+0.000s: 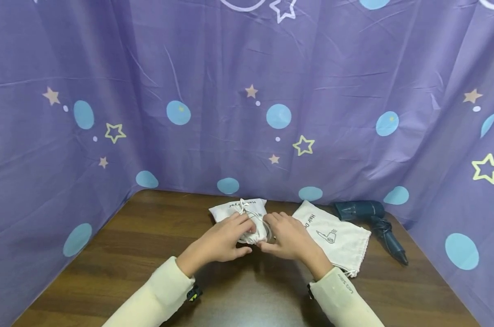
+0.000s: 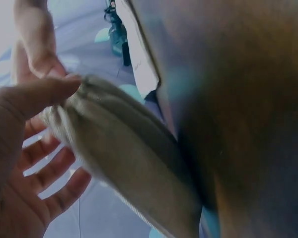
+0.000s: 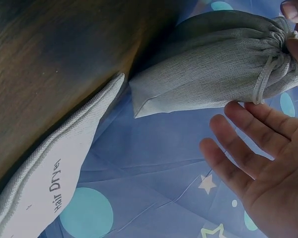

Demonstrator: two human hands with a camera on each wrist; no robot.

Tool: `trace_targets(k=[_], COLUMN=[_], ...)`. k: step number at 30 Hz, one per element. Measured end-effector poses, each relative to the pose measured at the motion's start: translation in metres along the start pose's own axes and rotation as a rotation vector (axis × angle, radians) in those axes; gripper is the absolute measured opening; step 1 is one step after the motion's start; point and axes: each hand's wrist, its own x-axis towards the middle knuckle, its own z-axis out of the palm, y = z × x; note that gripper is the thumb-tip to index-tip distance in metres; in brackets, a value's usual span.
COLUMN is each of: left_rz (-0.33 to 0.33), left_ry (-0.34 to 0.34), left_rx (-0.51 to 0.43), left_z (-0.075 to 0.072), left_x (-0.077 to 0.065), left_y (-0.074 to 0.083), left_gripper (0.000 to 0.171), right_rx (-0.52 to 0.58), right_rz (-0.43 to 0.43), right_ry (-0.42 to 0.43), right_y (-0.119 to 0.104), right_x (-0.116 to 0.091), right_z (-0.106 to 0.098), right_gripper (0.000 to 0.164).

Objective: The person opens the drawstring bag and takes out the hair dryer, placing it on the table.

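A white drawstring bag (image 1: 255, 205) with printed lettering and cord loops lies near the table's back edge. Its gathered mouth (image 3: 278, 42) faces the person, and the body of the bag looks filled. My left hand (image 1: 224, 236) pinches this mouth, its thumb on the gathers, its other fingers loosely bent behind the cloth. From the other side my right hand (image 1: 289, 238) also holds the gathered end. In the right wrist view its forefinger touches the bag by the hanging cord (image 3: 262, 82), and the other fingers spread away from it. What is inside cannot be seen.
Another white bag (image 1: 345, 240), printed "Hair Dryer", lies flat to the right. Beyond it rests a dark blue hair dryer (image 1: 360, 210) with its cord wrapped at the handle. The brown wooden table (image 1: 148, 272) is enclosed by a purple curtain (image 1: 230, 59).
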Motion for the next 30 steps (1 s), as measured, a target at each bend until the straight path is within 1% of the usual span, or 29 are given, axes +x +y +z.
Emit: trace_targets(k=[3,5,10,13,16,21,24,30], left_rz=[0.015,0.019,-0.009,-0.026,-0.025,-0.015,-0.013,-0.005], left_ry=[0.053,0.071,0.076,0.088,0.106,0.135,0.162,0.242], left_rx=[0.077,0.115,0.17,0.178,0.175,0.18,0.199,0.247], left_z=[0.0034,0.0044,0.0047,0.004,0.0031,0.0052,0.0068,0.0084], left_x=[0.0013,0.0025,0.0019,0.0009,0.0007,0.0008,0.0014,0.0034], left_y=[0.0029,0.0051,0.007,0.0048,0.0032,0.0022,0.0024,0.007], left_gripper=[0.035,0.031,0.028,0.029,0.028,0.025,0.026,0.031], right_rx=[-0.004,-0.002,0.016,0.037,0.064,0.093,0.116,0.164], right_rz=[-0.001,0.002,0.015,0.008,-0.02,-0.122,-0.162,-0.176], right_ry=[0.007,0.008,0.01,0.04,0.109,0.233,0.258,0.261], right_y=[-0.0003,-0.0007,-0.0016,-0.002,-0.0019,-0.0024,-0.0031,-0.0048], right_x=[0.0001,0.0001,0.0009,0.0012,0.0012,0.0018,0.002,0.0022], right_z=[-0.0001,-0.001,-0.002,-0.0008,0.0009,0.0022,0.0021,0.0043], right_gripper=[0.056,0.057,0.056,0.055,0.048,0.042,0.039,0.034])
